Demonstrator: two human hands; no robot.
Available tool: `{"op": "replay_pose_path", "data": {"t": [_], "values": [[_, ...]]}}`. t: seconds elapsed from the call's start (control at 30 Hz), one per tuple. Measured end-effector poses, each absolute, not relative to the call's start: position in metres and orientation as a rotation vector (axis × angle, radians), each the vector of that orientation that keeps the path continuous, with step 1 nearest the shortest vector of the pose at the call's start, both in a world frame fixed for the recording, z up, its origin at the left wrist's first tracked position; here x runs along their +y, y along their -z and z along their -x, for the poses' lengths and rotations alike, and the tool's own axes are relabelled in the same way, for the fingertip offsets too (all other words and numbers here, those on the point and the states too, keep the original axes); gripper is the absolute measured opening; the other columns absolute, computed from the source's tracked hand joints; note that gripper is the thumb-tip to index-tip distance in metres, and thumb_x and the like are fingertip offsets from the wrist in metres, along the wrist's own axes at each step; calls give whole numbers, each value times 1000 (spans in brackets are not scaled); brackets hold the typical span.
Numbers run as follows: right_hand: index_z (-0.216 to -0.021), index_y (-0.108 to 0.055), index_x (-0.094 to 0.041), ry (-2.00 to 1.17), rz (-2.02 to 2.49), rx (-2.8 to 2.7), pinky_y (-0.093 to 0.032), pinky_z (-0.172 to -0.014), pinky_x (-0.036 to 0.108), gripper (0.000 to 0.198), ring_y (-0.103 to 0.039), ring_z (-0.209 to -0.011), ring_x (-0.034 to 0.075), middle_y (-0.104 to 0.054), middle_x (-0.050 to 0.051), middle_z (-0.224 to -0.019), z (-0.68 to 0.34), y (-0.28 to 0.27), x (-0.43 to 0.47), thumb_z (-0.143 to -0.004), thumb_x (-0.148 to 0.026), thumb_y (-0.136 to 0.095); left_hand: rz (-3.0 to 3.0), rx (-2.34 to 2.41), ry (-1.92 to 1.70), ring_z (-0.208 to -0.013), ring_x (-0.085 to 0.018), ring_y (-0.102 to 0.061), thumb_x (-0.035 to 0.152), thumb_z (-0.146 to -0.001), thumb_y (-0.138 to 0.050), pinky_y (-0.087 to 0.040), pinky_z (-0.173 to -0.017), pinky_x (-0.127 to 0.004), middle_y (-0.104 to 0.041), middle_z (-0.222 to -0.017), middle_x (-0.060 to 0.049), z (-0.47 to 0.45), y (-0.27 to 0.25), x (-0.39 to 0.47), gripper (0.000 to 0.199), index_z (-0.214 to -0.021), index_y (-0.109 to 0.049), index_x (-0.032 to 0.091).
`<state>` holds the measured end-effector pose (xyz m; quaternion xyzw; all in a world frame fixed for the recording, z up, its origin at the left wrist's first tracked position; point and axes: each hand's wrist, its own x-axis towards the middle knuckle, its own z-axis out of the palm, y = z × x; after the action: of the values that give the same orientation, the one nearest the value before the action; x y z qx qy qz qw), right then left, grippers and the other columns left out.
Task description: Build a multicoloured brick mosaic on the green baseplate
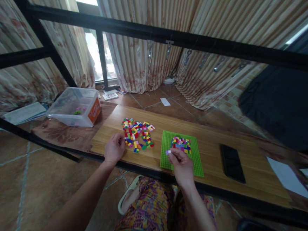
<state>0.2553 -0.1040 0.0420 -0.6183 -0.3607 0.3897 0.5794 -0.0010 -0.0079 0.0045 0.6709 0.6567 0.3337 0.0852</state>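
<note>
My right hand [182, 164] is over the near part of a green studded baseplate [166, 162], its thumb and fingers pinching a small pale lilac toy brick [168, 152]. Just beyond the fingers, a block of many-coloured bricks [182, 143] is fixed on the plate, partly covered by the hand. My left hand [115, 147] rests on the wooden board with its fingers curled closed, at the left edge of a spread of loose coloured bricks [134, 126]. Whatever its fingertips may hold is hidden.
A clear plastic box [72, 106] with a few pink and green pieces stands at the left. A black phone [232, 163] lies on the wooden board [210, 133], right of the baseplate. A dark metal bar [160, 31] crosses beyond the board, in front of curtains [152, 66].
</note>
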Motion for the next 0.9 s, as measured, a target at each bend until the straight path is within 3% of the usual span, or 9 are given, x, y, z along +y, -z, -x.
{"op": "replay_pose_path", "data": {"t": [0.13, 0.27, 0.53, 0.9], "values": [[-91, -73, -22, -929, 1519, -1081, -53, -82, 37, 23, -70, -87, 22, -77, 5, -92, -239, -38, -101, -79, -41, -68, -1997, 1965, -989, -80, -20, -62, 19, -86, -49, -42, -68, -29, -67, -86, -6, 0, -7, -9, 13, -81, -61, 21], [-88, -74, -24, -884, 1641, -1383, -50, -81, 35, 15, -69, -85, 21, -77, 3, -89, -224, -39, -87, -84, -33, -62, -1990, 1968, -980, -79, -19, -61, 20, -87, -49, -42, -68, -29, -67, -86, -5, -1, -7, -10, 13, -82, -61, 21], [-88, -74, -21, -585, 1859, -1765, -45, -79, 30, 19, -66, -87, 21, -74, 5, -93, -214, -37, -58, -86, -14, -57, -1979, 1940, -981, -78, -18, -60, 19, -87, -48, -42, -69, -28, -65, -84, -5, -1, -5, -9, 13, -81, -60, 21], [-100, -73, -21, -408, 1887, -1924, -45, -79, 32, 20, -63, -91, 22, -67, 9, -101, -195, -42, -24, -92, -23, -55, -2007, 1961, -977, -79, -19, -60, 19, -87, -48, -41, -68, -28, -64, -82, -4, -1, -4, -10, 13, -80, -59, 21]]}}
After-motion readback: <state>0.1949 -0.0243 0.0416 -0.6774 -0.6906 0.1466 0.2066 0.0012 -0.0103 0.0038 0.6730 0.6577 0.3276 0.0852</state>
